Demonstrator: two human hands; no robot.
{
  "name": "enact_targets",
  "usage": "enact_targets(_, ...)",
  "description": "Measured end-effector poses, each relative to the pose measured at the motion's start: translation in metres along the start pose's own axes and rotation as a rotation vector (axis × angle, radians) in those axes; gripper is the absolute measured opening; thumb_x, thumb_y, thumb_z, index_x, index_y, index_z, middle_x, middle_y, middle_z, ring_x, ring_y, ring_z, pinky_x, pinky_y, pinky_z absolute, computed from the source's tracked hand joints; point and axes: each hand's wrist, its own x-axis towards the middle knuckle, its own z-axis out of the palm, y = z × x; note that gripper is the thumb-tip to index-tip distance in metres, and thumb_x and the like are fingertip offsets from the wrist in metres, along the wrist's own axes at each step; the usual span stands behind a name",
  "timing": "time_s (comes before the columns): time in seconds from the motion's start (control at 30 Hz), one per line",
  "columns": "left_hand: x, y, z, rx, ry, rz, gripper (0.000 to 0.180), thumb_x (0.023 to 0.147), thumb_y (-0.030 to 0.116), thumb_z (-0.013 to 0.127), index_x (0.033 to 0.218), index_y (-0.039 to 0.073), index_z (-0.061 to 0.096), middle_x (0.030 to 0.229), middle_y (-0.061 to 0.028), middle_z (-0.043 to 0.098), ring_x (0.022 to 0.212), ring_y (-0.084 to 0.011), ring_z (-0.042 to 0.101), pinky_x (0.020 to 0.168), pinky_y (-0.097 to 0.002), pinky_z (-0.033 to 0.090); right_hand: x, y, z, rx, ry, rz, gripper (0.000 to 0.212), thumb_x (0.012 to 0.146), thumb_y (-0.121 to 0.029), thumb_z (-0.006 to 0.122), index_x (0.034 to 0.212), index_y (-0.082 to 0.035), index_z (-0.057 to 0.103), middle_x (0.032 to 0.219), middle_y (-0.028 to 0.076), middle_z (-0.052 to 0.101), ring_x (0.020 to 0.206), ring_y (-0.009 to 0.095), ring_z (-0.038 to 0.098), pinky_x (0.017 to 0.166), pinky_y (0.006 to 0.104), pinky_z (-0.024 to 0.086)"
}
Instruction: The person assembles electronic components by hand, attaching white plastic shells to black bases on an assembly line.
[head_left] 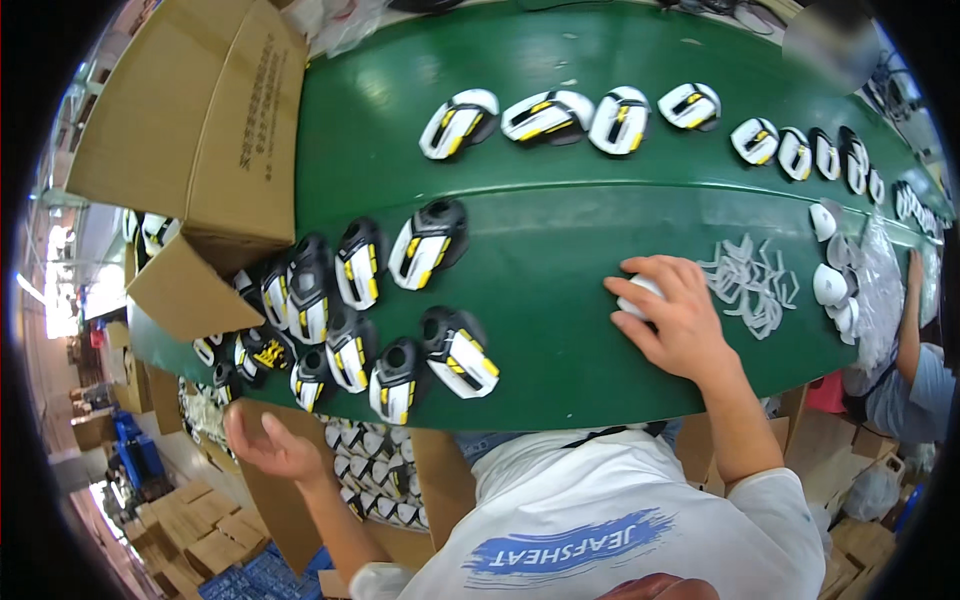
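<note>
My right hand (672, 318) rests over the green table with its fingers curled around a small white rounded piece (640, 294). Beside it lies a tangled pile of translucent plastic strips (752, 290). My left hand (270, 445) is open, palm up and holding nothing, at the table's front edge. Nearest to it is a cluster of white, black and yellow plastic shells (348, 350) on the left of the table. One such shell (460, 355) lies at the cluster's right end. More shells (620, 120) stand in a row along the far side.
An open cardboard box (240, 130) stands on the table's left end, flaps spread. Below the front edge, another box holds many shells (375, 470). White cup-like pieces (832, 285) and a clear plastic bag (876, 290) lie at the right, near another person's arm (909, 320).
</note>
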Motion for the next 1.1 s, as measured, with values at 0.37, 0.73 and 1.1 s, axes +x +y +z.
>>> enact_targets(0.37,0.182,0.176,0.353,-0.321,-1.029,0.348,0.067,0.106,0.020,0.075,0.168,0.011,0.050,0.171,-0.0217,0.046,0.159,-0.0412,0.044,0.130,-0.0535,0.038,-0.024,0.025,-0.003,0.186,0.056,-0.005,0.029,0.099,-0.027,0.080,0.126,-0.016,0.079,0.143,0.008,0.071,0.138,0.034,0.062,0.117,0.0538,0.047)
enact_targets(0.73,0.178,0.217,0.440,-0.415,-1.274,0.111,0.053,0.111,0.043,0.070,0.146,0.003,0.067,0.185,-0.0365,0.009,0.169,-0.0520,0.026,0.134,-0.0508,0.033,-0.032,0.035,0.019,0.280,0.128,-0.077,0.022,0.099,-0.023,0.076,0.119,-0.013,0.081,0.140,0.011,0.068,0.139,0.034,0.059,0.120,0.0500,0.044)
enact_targets(1.1,0.169,0.219,0.405,-0.271,-1.134,0.236,0.082,0.084,0.044,0.095,0.144,-0.001,0.061,0.180,-0.0334,0.024,0.164,-0.0514,0.033,0.134,-0.0530,0.033,-0.027,0.026,0.016,0.301,0.100,-0.103,0.024,0.097,-0.023,0.078,0.119,-0.013,0.080,0.141,0.012,0.068,0.139,0.033,0.060,0.119,0.0503,0.045)
